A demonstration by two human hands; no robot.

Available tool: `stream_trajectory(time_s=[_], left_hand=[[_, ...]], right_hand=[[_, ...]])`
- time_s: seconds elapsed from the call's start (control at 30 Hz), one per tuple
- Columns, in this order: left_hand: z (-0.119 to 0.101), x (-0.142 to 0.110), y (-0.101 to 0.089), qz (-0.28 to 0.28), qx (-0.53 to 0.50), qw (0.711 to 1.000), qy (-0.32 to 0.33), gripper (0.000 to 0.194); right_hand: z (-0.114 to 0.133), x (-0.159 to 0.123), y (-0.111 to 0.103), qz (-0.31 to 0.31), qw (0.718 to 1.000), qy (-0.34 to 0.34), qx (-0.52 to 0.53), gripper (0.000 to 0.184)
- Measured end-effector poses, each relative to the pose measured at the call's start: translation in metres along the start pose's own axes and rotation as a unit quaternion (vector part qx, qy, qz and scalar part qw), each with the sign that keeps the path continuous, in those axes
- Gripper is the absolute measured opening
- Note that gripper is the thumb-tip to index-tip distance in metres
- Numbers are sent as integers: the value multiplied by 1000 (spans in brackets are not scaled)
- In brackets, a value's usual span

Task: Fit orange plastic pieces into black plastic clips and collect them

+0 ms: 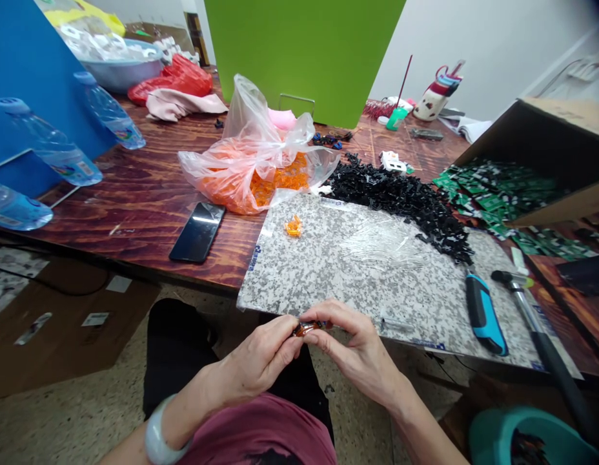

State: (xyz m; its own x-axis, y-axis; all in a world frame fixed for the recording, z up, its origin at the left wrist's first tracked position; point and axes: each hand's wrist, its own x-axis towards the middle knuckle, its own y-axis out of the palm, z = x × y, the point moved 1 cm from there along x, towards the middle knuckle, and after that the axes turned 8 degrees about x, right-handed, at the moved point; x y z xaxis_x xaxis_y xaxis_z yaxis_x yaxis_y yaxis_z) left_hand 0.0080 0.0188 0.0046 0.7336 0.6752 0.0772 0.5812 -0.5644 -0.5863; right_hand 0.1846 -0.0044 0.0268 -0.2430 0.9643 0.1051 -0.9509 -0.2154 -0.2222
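A small orange and black plastic part [308, 328] is pinched between my two hands, in front of the board's near edge. My left hand [264, 352] grips its left end with thumb and forefinger. On its other side, my right hand [350, 342] holds it between thumb and fingers. The fingertips cover much of it. Beyond them, the speckled board [299, 278] carries a loose orange plastic piece [293, 227], a spread of thin clear strips [377, 242] and a long heap of small black parts [401, 194].
An open plastic bag of orange pieces [265, 171] sits behind the board, a phone [197, 232] to its left. At right are a blue-black tool handle [486, 316], a hammer [536, 323], a carton [561, 148] spilling green circuit boards [497, 194], and a teal bucket [493, 429] below.
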Motion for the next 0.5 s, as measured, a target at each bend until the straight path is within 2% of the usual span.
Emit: stream_trajectory(time_s=[0.13, 0.3, 0.43, 0.5], left_hand=[[0, -1, 2, 12, 28, 999, 20, 18], [1, -1, 5, 8, 33, 999, 24, 18], [3, 0, 5, 18, -14, 1000, 4, 19], [4, 0, 4, 20, -51, 998, -21, 20]], right_hand=[[0, -2, 3, 2, 1000, 5, -27, 5], [1, -3, 7, -9, 998, -11, -54, 6], [-2, -4, 5, -15, 1000, -6, -21, 6], [-4, -6, 2, -19, 1000, -1, -4, 12]])
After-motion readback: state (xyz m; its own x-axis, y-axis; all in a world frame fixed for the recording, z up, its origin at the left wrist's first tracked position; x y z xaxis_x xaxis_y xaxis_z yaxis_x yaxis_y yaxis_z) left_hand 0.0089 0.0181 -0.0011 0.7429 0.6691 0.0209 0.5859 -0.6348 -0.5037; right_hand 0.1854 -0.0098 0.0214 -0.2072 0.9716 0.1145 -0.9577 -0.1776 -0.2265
